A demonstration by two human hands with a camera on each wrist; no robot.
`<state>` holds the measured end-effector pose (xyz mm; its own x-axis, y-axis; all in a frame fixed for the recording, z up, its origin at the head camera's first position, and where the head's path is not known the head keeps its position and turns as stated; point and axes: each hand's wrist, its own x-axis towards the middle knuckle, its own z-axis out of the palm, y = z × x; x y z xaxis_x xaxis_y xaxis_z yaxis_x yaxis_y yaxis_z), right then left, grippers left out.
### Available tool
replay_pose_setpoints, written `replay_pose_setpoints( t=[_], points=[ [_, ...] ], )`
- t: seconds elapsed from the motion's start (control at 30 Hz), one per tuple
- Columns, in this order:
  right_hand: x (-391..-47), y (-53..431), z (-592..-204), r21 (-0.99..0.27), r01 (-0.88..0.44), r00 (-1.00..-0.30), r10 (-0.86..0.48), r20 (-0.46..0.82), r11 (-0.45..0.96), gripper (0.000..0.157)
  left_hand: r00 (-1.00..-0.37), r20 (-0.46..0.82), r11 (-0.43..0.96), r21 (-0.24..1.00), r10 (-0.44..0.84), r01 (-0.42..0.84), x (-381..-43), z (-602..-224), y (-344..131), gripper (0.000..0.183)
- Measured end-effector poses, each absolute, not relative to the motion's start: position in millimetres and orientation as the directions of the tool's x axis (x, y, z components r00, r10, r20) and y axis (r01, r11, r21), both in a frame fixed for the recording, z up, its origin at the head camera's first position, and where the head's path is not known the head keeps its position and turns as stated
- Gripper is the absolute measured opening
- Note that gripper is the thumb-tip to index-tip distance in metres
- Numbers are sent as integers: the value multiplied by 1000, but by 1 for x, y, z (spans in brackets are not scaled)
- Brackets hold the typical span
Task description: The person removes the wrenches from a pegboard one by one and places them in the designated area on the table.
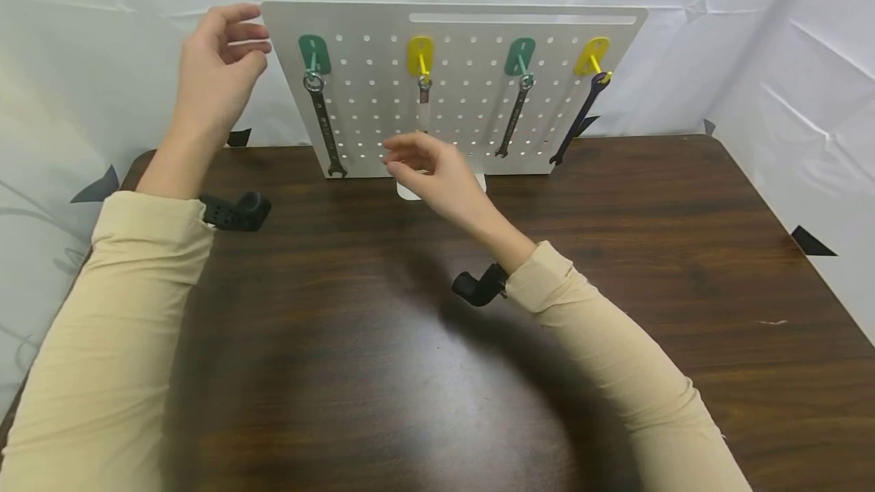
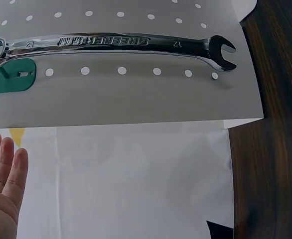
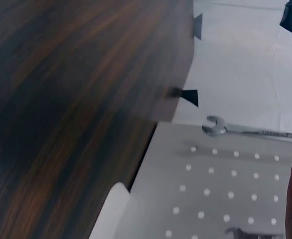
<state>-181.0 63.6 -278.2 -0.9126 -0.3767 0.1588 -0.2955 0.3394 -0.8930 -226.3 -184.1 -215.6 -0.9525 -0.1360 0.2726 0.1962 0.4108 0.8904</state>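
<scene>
A grey pegboard (image 1: pixel 383 116) stands at the back of the table, with wrenches hanging in a row from green and yellow hooks. My left hand (image 1: pixel 222 70) is at the board's upper left edge, fingers loosely bent and holding nothing; in the left wrist view its fingertips (image 2: pixel 19 159) lie just off that edge. Nearest to it hangs a combination wrench (image 1: pixel 324 127) on a green hook (image 1: pixel 314 54). My right hand (image 1: pixel 437 173), also holding nothing, is in front of the second wrench (image 1: pixel 424 101) and hides its lower end. Farther right hang a third wrench (image 1: pixel 514 116) and a dark wrench (image 1: pixel 579 120).
The dark wooden table (image 1: pixel 328 340) spreads out in front of the board. A white foot (image 1: pixel 408 192) shows under the board's lower edge. White sheeting (image 1: pixel 772 44) with yellow and black patches surrounds the table. Each wrist wears a black camera strap (image 1: pixel 235 212).
</scene>
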Motion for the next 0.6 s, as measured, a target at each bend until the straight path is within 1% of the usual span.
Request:
replay_pose_setpoints(
  t=[0.3,0.47,0.6],
  points=[
    [-195,37,-278,-922,-280,-904,-396,160,268,37,-938,331,424,868,-103,260,-226,-214,-181,46],
    [-202,28,-276,-934,-257,-910,-388,147,249,38,-942,324,406,875,-91,262,-227,-212,-179,43],
    [-208,22,-276,-944,-238,-912,-388,135,229,40,-946,312,386,886,-88,256,-227,-211,-179,36]
  ],
)
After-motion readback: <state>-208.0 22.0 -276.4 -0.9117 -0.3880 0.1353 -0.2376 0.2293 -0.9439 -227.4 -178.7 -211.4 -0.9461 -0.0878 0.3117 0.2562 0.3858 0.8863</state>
